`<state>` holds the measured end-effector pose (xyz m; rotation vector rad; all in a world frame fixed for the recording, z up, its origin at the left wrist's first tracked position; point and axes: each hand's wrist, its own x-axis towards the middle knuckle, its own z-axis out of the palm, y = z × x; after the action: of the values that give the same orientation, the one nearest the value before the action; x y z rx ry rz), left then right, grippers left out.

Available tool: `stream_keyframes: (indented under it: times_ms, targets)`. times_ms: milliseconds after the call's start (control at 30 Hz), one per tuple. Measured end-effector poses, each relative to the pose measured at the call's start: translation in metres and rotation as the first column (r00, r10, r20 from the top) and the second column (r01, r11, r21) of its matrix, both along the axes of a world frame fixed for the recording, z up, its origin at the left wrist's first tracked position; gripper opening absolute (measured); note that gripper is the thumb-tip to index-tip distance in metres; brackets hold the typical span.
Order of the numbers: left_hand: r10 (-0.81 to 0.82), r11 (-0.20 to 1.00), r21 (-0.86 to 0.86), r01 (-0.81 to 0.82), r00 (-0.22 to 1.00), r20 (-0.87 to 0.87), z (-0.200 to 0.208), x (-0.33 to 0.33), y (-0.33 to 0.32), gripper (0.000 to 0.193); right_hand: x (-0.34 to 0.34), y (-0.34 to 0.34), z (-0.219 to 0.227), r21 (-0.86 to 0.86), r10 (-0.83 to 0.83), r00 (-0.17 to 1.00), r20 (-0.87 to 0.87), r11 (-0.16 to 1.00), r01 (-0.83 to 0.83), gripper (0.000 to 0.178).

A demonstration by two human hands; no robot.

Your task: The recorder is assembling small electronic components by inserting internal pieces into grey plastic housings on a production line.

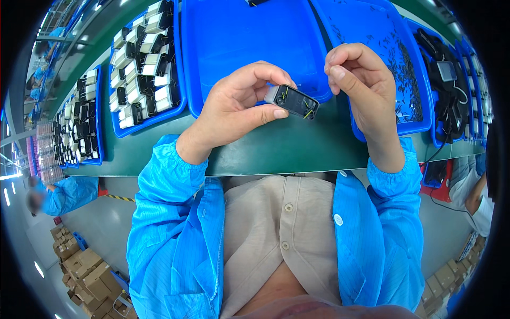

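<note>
My left hand [234, 103] grips a small black-and-white electronic housing [296, 101] between thumb and fingers. The housing's black open face is turned toward the right, and short yellow-green wires stick out of it. My right hand [366, 87] is raised a little to the right, apart from the housing. Its thumb and index finger are pinched together; whatever may be between them is too small to make out. Below both hands is the near edge of a large blue tray [244, 40]. Many tiny dark pieces [401, 69] lie scattered in the blue tray [414, 127] beside my right hand.
Rows of similar housings [141, 66] fill a blue tray on the left, with another filled tray [79, 117] beyond it. A tray at the right holds black cables and devices [443, 80]. The green table [249, 159] ends just before my body. Cardboard boxes [93, 276] stand on the floor.
</note>
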<state>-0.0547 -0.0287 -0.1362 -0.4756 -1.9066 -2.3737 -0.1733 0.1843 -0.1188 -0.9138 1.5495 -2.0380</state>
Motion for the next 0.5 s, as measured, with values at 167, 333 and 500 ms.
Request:
stream_keyframes:
  times_ms: [167,333,500]
  targets:
    - [0.092,0.995,-0.012,-0.095,0.983,-0.161,0.006,0.001,-0.014,0.038,0.0,0.0,0.014,0.012,-0.074,0.993,-0.087,0.997,0.076,0.01]
    - [0.356,0.868,-0.309,-0.388,0.921,-0.157,0.033,0.035,-0.038,0.045,0.01,0.031,0.016,0.121,-0.142,0.911,-0.387,0.972,0.203,0.008]
    - [0.657,0.442,-0.46,-0.77,0.627,-0.418,0.047,0.09,-0.093,0.036,0.021,0.059,0.005,0.172,-0.132,0.863,-0.488,0.955,0.242,0.009]
